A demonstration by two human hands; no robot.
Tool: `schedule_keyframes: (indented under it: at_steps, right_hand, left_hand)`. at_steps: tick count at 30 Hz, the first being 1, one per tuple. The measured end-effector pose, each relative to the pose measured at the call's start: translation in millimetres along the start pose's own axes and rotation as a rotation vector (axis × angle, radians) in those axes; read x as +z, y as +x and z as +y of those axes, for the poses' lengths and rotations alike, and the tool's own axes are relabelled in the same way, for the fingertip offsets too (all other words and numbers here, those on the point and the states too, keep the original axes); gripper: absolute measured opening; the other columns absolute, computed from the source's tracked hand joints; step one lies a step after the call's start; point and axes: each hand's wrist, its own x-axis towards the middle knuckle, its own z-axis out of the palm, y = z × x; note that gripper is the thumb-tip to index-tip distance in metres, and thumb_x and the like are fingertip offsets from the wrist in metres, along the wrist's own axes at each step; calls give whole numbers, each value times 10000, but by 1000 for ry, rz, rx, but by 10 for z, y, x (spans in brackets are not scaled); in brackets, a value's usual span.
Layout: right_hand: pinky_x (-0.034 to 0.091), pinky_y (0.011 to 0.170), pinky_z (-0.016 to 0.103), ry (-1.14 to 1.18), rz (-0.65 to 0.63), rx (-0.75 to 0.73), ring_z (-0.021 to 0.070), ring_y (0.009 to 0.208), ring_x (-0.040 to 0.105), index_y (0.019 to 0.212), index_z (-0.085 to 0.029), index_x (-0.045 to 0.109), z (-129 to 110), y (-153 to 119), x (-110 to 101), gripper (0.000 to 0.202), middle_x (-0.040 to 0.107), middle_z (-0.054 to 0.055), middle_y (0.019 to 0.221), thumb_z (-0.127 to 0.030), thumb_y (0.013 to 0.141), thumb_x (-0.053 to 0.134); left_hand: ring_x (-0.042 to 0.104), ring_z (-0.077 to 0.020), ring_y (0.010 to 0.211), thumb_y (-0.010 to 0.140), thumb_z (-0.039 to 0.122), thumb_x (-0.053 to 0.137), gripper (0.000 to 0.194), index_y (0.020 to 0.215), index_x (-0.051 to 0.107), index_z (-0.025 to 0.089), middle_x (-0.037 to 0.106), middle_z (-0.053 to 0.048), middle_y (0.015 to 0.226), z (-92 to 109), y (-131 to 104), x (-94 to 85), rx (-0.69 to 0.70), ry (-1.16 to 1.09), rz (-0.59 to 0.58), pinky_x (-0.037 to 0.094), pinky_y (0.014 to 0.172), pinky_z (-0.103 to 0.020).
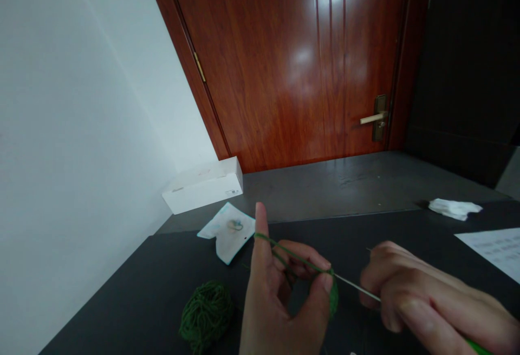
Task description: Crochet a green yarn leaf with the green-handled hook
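My left hand (284,295) is raised over the dark table, its index finger pointing up with green yarn (298,257) looped across it. Thumb and middle finger pinch a small piece of green crochet work (333,295), which hangs partly hidden behind the thumb. From the right, my right hand (422,295) grips a crochet hook (357,288); its thin metal shaft reaches to the pinched stitches, and a bit of green handle shows under the palm. A ball of green yarn (206,314) rests on the table left of my left hand.
Beyond the left hand lies a white sheet with blue edging (227,244), small items on it. A long white box (205,187) stands by the wall. At right are a crumpled white tissue (455,209) and a printed paper (498,249). A wooden door (284,73) rises behind.
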Motion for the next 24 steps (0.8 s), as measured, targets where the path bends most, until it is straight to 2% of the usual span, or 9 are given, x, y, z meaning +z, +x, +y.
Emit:
schedule_keyframes:
  at_steps: [4,6,8,11,13,15,18,21,24]
  right_hand:
    - [479,645,382,-148,8,-131,198,527,608,762,-277,644,16,-52,26,253,684,15,624,-323,943,473]
    - [482,669,395,-128,-23,-155,206,534,614,784,-283,662,35,-66,30,236,695,18,638,-315,935,482]
    - [481,632,369,8,-3,-58,204,566,602,748,-266,646,52,-55,30,266,668,23,643,-334,939,474]
    - [472,565,281,413,93,260,174,615,569,684,-239,597,65,-3,58,352,605,12,649,-351,965,419]
    - [477,590,259,648,145,420,159,619,542,666,-232,583,75,26,103,401,571,3,644,-370,979,376]
    - [487,658,288,761,126,463,167,650,537,671,-231,579,93,30,155,414,561,6,666,-435,968,375]
    - [490,684,313,764,93,386,186,706,536,717,-244,565,134,-11,214,309,562,8,726,-501,883,524]
    - [505,661,276,653,89,328,181,754,546,744,-262,536,161,-61,239,195,567,-4,807,-336,775,714]
    - [533,678,263,576,105,307,177,790,564,724,-263,510,168,-86,261,235,565,-11,831,-156,763,716]
  left_hand:
    - [582,-128,690,740,78,642,930,1487,120,265,658,22,771,9,27,-22,-43,-34,-11,457,665,-263]
    - [581,-122,674,726,74,661,931,1484,147,244,659,20,759,24,47,-37,-81,-65,-29,453,635,-250]
    - [569,-109,644,712,71,681,925,1475,184,233,660,22,746,35,65,-50,-109,-95,-43,448,605,-232]
    - [560,-97,614,692,71,706,937,1469,205,222,666,20,740,31,84,-57,-127,-153,-52,448,585,-220]
    - [563,-100,611,685,86,718,958,1472,188,219,670,16,743,15,87,-54,-127,-202,-63,452,579,-222]
    - [567,-104,607,684,97,722,974,1475,168,224,670,15,750,2,82,-45,-118,-235,-67,459,576,-227]
    - [579,-108,611,687,94,720,966,1473,173,224,666,18,753,2,68,-27,-109,-237,-45,475,592,-234]
    - [606,-114,651,676,98,734,944,1461,223,222,657,23,746,5,56,-11,-109,-250,6,492,633,-232]
    - [627,-123,675,665,83,736,919,1447,274,225,656,23,746,-13,56,-4,-102,-271,24,504,678,-248]
